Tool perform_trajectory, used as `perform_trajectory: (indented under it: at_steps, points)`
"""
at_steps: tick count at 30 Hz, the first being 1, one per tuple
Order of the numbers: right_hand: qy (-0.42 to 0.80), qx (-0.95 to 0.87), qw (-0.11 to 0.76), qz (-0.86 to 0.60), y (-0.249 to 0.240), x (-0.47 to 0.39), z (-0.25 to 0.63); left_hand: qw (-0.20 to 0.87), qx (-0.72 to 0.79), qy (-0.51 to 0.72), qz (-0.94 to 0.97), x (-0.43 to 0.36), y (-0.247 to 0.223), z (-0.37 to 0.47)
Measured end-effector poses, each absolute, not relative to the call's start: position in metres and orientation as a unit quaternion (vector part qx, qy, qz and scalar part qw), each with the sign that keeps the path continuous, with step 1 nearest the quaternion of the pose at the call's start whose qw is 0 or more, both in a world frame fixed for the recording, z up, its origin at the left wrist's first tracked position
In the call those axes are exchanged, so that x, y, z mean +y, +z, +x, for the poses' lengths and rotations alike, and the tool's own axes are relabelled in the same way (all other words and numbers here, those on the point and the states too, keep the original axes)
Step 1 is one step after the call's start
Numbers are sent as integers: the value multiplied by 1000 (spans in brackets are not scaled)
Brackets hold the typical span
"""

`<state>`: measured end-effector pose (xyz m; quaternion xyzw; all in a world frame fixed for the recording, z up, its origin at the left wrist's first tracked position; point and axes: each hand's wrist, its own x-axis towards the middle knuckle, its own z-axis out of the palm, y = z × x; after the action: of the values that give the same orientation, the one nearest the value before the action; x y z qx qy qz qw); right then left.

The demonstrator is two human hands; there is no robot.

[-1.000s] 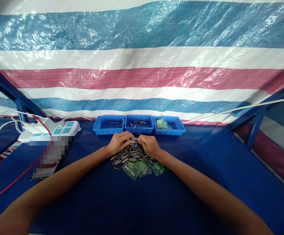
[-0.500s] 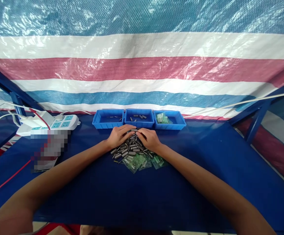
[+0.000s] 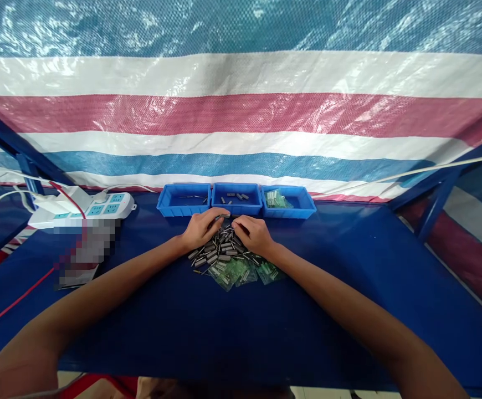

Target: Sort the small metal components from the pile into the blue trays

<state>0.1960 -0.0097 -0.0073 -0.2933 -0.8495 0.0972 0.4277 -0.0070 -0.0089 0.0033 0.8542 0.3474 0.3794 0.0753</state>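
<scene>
A pile of dark grey cylindrical pieces and thin metal pins [image 3: 220,249] lies on the blue table. My left hand [image 3: 203,228] is at the pile's upper left, its fingers closed on a grey piece [image 3: 224,215]. Across a small gap, my right hand [image 3: 252,234] rests over the pile's upper right with bent fingers pressed together; anything in them is too small to make out. Small green-tinted plastic bags [image 3: 235,271] lie at the pile's near side. Behind stand three blue bins: left [image 3: 183,210] with thin pins, middle [image 3: 236,209] with several grey pieces, right [image 3: 291,213] with bags.
A white power strip [image 3: 118,206] with cables is at the back left. A dark item, partly pixelated [image 3: 85,249], lies in front of it, crossed by a red cable [image 3: 16,302]. Blue frame bars [image 3: 436,205] and a striped tarp [image 3: 241,116] stand behind the table.
My hands have moved slightly apart at the fingertips. The grey piece that lay between both hands is now at my left fingertips.
</scene>
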Motion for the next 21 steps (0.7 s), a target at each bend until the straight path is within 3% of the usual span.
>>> perform_trajectory:
  at_steps: [21]
  points:
    - [114,-841,440,-295,-9,-10,197,62,330,432,837,-9,0,-6]
